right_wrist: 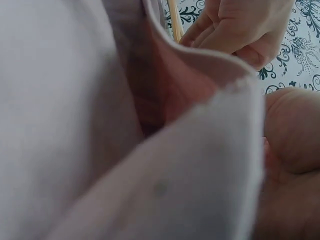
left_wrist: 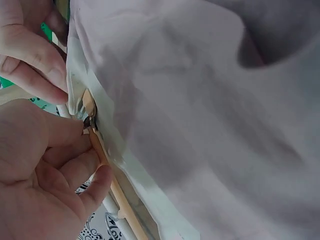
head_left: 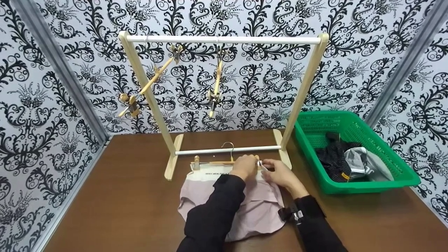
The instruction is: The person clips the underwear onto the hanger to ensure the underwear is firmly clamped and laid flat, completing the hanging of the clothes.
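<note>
Pale pink shorts [head_left: 201,192] with a cream, lettered waistband lie on the table, waistband toward the rack. Along the waistband runs a wooden clip hanger [head_left: 218,162] with a metal hook, its left clip [head_left: 196,163] on the waistband corner. My left hand [head_left: 245,167] pinches the hanger's right clip [left_wrist: 89,105], fingers curled by its metal spring. Beside it, my right hand [head_left: 281,175] holds the waistband's right corner between thumb and fingers. In the right wrist view, a fold of the shorts [right_wrist: 200,165] covers much of my right hand [right_wrist: 295,145].
Behind the shorts stands a wooden rack with a white top rail [head_left: 266,40]. Two clip hangers, a left one [head_left: 157,75] and a middle one [head_left: 217,78], hang from it. At right, a green basket [head_left: 315,164] holds dark and grey clothes [head_left: 350,161].
</note>
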Action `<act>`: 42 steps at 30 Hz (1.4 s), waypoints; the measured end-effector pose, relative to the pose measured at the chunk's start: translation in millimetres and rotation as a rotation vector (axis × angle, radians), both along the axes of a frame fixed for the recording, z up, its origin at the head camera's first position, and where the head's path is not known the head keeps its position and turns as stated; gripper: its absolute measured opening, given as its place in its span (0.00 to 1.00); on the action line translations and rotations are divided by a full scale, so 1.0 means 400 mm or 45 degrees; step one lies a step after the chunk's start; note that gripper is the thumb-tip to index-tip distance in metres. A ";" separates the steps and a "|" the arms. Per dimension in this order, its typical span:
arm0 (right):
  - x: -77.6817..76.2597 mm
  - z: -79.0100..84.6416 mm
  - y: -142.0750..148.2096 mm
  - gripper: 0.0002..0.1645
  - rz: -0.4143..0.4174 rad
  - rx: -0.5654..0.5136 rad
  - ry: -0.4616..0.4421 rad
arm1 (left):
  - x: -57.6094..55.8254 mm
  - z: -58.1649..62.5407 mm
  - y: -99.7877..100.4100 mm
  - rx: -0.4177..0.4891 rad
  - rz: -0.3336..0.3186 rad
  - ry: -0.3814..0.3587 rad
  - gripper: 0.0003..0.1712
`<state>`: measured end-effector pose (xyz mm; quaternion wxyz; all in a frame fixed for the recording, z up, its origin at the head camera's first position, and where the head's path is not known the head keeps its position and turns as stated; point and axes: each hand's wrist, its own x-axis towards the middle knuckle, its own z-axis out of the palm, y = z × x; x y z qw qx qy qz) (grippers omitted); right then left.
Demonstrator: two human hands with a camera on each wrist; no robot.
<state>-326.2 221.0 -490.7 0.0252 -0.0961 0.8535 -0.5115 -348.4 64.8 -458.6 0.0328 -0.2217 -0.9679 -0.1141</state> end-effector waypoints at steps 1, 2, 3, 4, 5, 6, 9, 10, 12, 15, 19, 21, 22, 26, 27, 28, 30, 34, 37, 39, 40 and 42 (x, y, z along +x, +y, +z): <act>-0.002 -0.001 0.001 0.28 -0.007 -0.001 -0.007 | -0.001 -0.003 0.001 0.024 0.011 0.010 0.04; -0.003 -0.001 0.002 0.26 -0.010 0.001 -0.007 | -0.002 -0.006 0.001 0.046 0.020 0.027 0.04; -0.004 -0.002 0.004 0.25 -0.012 0.001 -0.010 | -0.003 -0.009 0.002 0.065 0.030 0.032 0.05; -0.006 -0.002 0.006 0.23 -0.017 -0.002 -0.014 | -0.005 -0.012 0.002 0.088 0.040 0.032 0.04; -0.008 -0.003 0.007 0.21 -0.020 0.000 -0.014 | -0.007 -0.014 0.003 0.105 0.047 0.022 0.04; -0.010 -0.003 0.009 0.19 -0.020 0.013 -0.008 | -0.009 -0.014 0.004 0.114 0.051 -0.004 0.04; -0.020 -0.002 0.013 0.14 -0.036 0.118 0.015 | -0.015 -0.013 0.003 0.146 0.062 -0.057 0.01; -0.024 -0.001 0.014 0.13 -0.046 0.172 0.036 | -0.017 -0.012 0.002 0.154 0.064 -0.073 0.01; -0.031 -0.001 0.018 0.12 -0.075 0.290 0.082 | -0.019 -0.011 0.002 0.164 0.059 -0.095 0.02; -0.034 -0.002 0.027 0.13 -0.130 0.411 0.138 | -0.020 -0.009 0.004 0.166 0.040 -0.116 0.02; -0.034 -0.005 0.037 0.14 -0.162 0.464 0.171 | -0.016 -0.008 0.005 0.182 0.027 -0.132 0.06; -0.034 -0.006 0.039 0.13 -0.156 0.478 0.186 | -0.014 -0.007 0.005 0.201 0.033 -0.128 0.08; -0.035 -0.006 0.038 0.12 -0.155 0.480 0.191 | -0.014 -0.006 0.005 0.208 0.038 -0.119 0.08; -0.042 -0.004 0.038 0.09 -0.146 0.500 0.220 | -0.015 0.000 0.005 0.215 0.063 -0.084 0.07; -0.044 -0.003 0.037 0.08 -0.145 0.507 0.228 | -0.016 0.002 0.005 0.216 0.072 -0.074 0.06; -0.045 -0.002 0.035 0.07 -0.145 0.507 0.226 | -0.017 0.003 0.005 0.215 0.084 -0.072 0.06; -0.048 0.001 0.032 0.05 -0.139 0.506 0.228 | -0.021 0.001 0.006 0.215 0.109 -0.063 0.06; -0.052 0.001 0.023 0.06 -0.123 0.473 0.222 | -0.027 -0.012 0.007 0.253 0.152 -0.015 0.04; -0.054 -0.001 0.016 0.09 -0.103 0.431 0.204 | -0.029 -0.028 0.008 0.294 0.183 0.022 0.04; -0.055 -0.002 0.013 0.12 -0.106 0.417 0.181 | -0.029 -0.038 0.008 0.321 0.196 0.032 0.04; -0.055 -0.002 0.012 0.13 -0.110 0.419 0.174 | -0.030 -0.041 0.009 0.327 0.196 0.035 0.04; -0.056 -0.002 0.011 0.12 -0.125 0.435 0.167 | -0.031 -0.046 0.009 0.322 0.179 0.028 0.05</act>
